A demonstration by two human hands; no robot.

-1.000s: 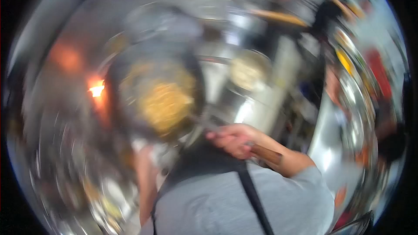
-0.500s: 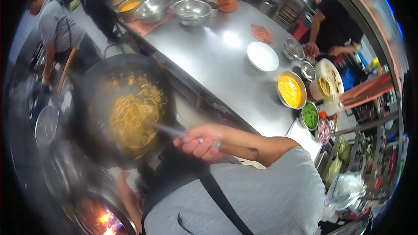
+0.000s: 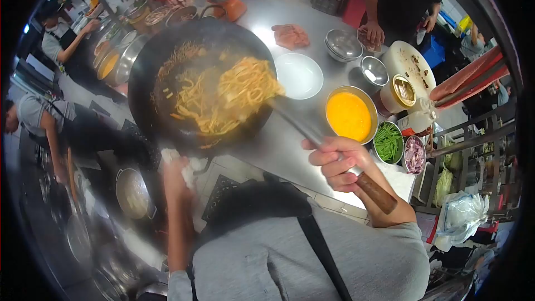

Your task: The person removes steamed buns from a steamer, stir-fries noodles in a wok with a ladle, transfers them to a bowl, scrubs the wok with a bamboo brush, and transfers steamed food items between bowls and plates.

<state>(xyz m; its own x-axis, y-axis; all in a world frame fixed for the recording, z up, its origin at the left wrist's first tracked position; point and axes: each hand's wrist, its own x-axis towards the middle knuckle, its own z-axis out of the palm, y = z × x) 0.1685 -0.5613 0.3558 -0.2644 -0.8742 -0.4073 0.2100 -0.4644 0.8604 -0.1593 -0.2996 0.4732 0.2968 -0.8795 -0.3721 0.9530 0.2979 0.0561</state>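
Up to the edge of the steel table (image 3: 278, 153) has come the dark wok (image 3: 146, 97), its right rim now just beside the white plate (image 3: 301, 78) in this view, where half a second ago a stretch of bare metal lay between the two. Steam blurs the wok's middle. Noodles (image 3: 248, 89) are gathered in a heap at the wok's right side, on the head of a long-handled tool (image 3: 304, 125), while more lie loose across its centre and left. Right of the plate sits a steel bowl (image 3: 374, 117) of yellow liquid, with a smaller bowl of chopped greens (image 3: 388, 142) beside it. The right hand (image 3: 343, 161) is wrapped around the tool's shaft, just above its wooden grip. The left hand (image 3: 178, 175) is closed on a white cloth (image 3: 190, 171) at the wok's near rim; what the cloth covers cannot be told.
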